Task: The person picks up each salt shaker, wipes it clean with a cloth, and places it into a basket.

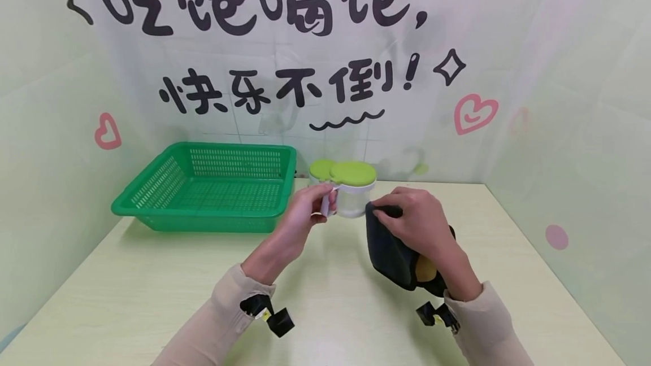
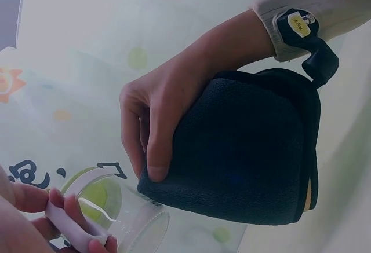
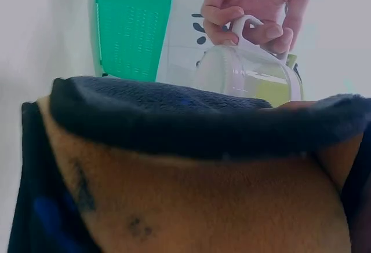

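My left hand (image 1: 301, 210) grips the white handle of a clear jar (image 1: 351, 201) with a light green lid (image 1: 354, 174). In the left wrist view, its fingers curl round that handle (image 2: 72, 224). A folded cloth (image 1: 387, 253), dark blue with black edging, hangs from my right hand (image 1: 421, 220), pinched between thumb and fingers. Its brown side (image 3: 203, 195) fills the lower part of the right wrist view. The cloth's top corner is close beside the jar's right side; I cannot tell whether they touch. Behind the jar, a second green lid (image 1: 320, 168) is partly hidden.
On the left of the pale table (image 1: 315, 321), a green perforated basket (image 1: 203, 223) stands near the back wall. A printed white sheet (image 1: 285, 123) covers that wall, and side walls (image 1: 569, 129) bound the table. Small black devices (image 1: 280, 322) are strapped to both sleeves.
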Available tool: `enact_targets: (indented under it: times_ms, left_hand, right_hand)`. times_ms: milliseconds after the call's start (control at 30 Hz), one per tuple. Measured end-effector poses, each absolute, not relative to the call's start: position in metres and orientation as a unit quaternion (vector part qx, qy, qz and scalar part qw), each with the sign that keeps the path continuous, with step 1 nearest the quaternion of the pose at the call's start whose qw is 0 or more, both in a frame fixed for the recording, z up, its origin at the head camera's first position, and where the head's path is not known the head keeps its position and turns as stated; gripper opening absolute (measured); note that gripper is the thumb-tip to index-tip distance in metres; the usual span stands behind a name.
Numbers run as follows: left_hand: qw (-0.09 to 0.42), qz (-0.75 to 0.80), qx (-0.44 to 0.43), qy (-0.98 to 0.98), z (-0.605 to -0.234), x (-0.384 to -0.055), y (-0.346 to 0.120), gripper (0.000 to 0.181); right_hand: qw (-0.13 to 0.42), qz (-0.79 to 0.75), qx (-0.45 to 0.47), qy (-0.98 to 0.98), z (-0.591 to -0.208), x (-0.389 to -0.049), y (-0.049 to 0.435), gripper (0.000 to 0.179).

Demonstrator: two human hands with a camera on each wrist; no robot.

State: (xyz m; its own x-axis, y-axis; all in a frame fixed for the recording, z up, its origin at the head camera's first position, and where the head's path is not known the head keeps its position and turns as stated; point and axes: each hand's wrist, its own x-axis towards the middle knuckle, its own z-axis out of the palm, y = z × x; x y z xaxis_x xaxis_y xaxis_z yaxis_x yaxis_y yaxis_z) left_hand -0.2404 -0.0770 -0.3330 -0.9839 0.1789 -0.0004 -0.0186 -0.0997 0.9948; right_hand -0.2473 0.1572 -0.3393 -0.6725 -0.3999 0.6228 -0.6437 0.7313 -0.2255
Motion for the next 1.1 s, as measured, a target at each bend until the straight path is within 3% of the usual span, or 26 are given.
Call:
enact_targets:
  times_ms: [667, 1100]
  left_hand:
    - [0.075, 0.755, 0.042, 0.650, -0.3297, -0.2411, -0.0783, 0.029]
    - [0.076, 0.733, 0.059, 0.674, -0.3338, -0.2418, -0.0776, 0.034]
  right_hand:
    - [0.241, 0.199, 0.278, -0.908, -0.3419, -0.2503, 0.1576, 0.012]
    - [0.338, 0.232, 0.279, -0.868, -0.3356, -0.2470, 0.1622, 0.017]
